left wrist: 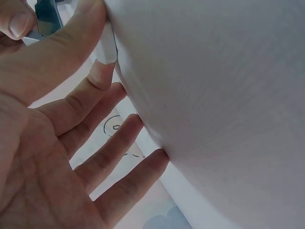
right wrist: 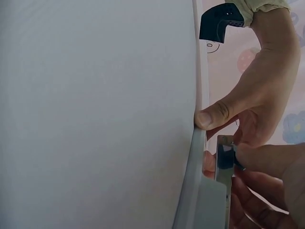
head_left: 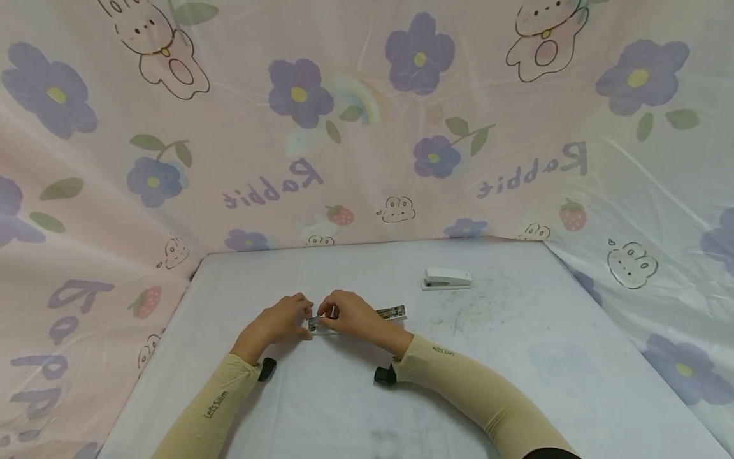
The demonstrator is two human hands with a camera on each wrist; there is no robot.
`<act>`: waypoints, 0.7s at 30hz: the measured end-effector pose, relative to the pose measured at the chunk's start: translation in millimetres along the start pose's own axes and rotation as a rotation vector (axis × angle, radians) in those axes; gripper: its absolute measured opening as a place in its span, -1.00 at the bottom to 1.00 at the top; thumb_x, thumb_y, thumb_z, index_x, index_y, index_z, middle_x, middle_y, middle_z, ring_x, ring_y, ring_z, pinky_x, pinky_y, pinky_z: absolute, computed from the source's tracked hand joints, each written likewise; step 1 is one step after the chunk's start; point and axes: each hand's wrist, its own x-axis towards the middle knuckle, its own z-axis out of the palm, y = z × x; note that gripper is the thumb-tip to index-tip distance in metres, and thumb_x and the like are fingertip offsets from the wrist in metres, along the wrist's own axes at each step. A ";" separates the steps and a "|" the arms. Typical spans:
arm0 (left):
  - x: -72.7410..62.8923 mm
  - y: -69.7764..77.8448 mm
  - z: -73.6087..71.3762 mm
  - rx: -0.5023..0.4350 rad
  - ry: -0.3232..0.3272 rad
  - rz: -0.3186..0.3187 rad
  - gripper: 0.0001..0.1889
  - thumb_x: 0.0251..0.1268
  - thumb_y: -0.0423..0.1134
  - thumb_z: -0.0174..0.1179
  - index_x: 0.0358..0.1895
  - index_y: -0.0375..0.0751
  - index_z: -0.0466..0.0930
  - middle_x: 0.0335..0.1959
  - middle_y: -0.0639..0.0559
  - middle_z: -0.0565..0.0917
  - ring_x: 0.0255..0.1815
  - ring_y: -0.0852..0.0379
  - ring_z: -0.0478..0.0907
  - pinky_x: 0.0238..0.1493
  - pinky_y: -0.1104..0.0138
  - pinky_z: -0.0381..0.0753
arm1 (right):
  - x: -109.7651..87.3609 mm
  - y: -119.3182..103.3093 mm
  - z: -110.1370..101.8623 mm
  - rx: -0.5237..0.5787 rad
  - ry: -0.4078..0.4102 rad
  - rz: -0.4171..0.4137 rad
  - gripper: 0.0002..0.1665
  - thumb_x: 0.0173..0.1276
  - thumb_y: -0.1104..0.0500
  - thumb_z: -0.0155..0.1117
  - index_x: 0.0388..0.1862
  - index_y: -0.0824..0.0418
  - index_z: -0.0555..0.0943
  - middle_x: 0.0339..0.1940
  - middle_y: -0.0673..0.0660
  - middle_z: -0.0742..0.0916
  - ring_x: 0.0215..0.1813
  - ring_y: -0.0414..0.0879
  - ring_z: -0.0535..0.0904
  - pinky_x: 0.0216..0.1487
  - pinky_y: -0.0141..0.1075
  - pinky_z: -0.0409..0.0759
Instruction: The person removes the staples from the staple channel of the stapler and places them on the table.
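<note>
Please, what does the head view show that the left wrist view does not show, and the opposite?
Only the head view shows the white stapler farther back and both sleeves. Only the left wrist view shows the left palm. Both show the left hand, the handled stapler in part, and at least part of the right hand.

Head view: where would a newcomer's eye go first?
Probably to the backdrop, covered in purple flowers, cartoon rabbits and mirror-reversed "Rabbit" lettering behind the table. Next come the left hand and right hand, close together at an opened stapler near the table's middle. A second, closed white stapler stands apart, farther back to the right.
</note>
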 end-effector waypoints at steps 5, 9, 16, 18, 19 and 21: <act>-0.8 1.4 0.3 -0.001 -0.002 -0.004 -0.59 0.20 -0.09 0.63 -0.03 -0.12 0.65 0.28 -0.12 0.58 0.37 -0.30 0.51 0.13 -0.28 0.65 | -1.5 1.2 -0.3 -0.004 -0.006 -0.018 -0.85 0.49 0.12 0.51 -0.04 0.11 0.81 -0.24 -0.08 0.71 -0.28 -0.35 0.56 -0.23 -0.48 0.58; -1.0 1.6 -0.1 0.004 -0.004 -0.003 -0.61 0.21 -0.08 0.63 -0.05 -0.11 0.64 0.27 -0.11 0.58 0.37 -0.30 0.51 0.12 -0.29 0.65 | -5.3 -0.2 -3.5 0.017 0.011 -0.037 -0.85 0.49 0.17 0.50 -0.03 0.14 0.79 -0.23 -0.04 0.72 -0.25 -0.30 0.59 -0.21 -0.47 0.59; -1.0 2.1 -1.0 0.008 0.002 0.006 -0.60 0.19 -0.10 0.64 -0.05 -0.11 0.64 0.24 -0.10 0.59 0.33 -0.27 0.53 0.10 -0.26 0.66 | -13.9 -2.2 -11.2 0.051 0.058 -0.061 -0.84 0.50 0.18 0.49 -0.01 0.17 0.77 -0.21 -0.02 0.73 -0.21 -0.25 0.60 -0.19 -0.45 0.60; -1.2 2.3 -1.4 0.008 0.003 0.007 -0.61 0.19 -0.10 0.64 -0.06 -0.10 0.64 0.25 -0.10 0.60 0.33 -0.27 0.53 0.10 -0.25 0.66 | -16.0 -2.4 -13.2 0.049 0.065 -0.067 -0.83 0.51 0.17 0.48 0.00 0.18 0.76 -0.20 -0.01 0.74 -0.20 -0.23 0.61 -0.19 -0.45 0.60; -1.2 2.0 -1.2 0.005 0.003 0.003 -0.62 0.20 -0.10 0.64 -0.07 -0.10 0.65 0.26 -0.10 0.59 0.34 -0.27 0.53 0.11 -0.25 0.66 | -17.0 -2.4 -14.0 0.052 0.068 -0.071 -0.82 0.51 0.17 0.48 0.00 0.19 0.76 -0.19 0.00 0.74 -0.21 -0.22 0.62 -0.19 -0.44 0.60; -1.0 1.6 -0.9 0.007 0.005 0.004 -0.63 0.21 -0.10 0.63 -0.07 -0.09 0.65 0.28 -0.11 0.59 0.34 -0.27 0.53 0.11 -0.24 0.66 | -19.3 -2.5 -15.8 0.060 0.073 -0.076 -0.82 0.50 0.18 0.48 0.00 0.20 0.76 -0.19 0.01 0.75 -0.22 -0.22 0.62 -0.20 -0.44 0.61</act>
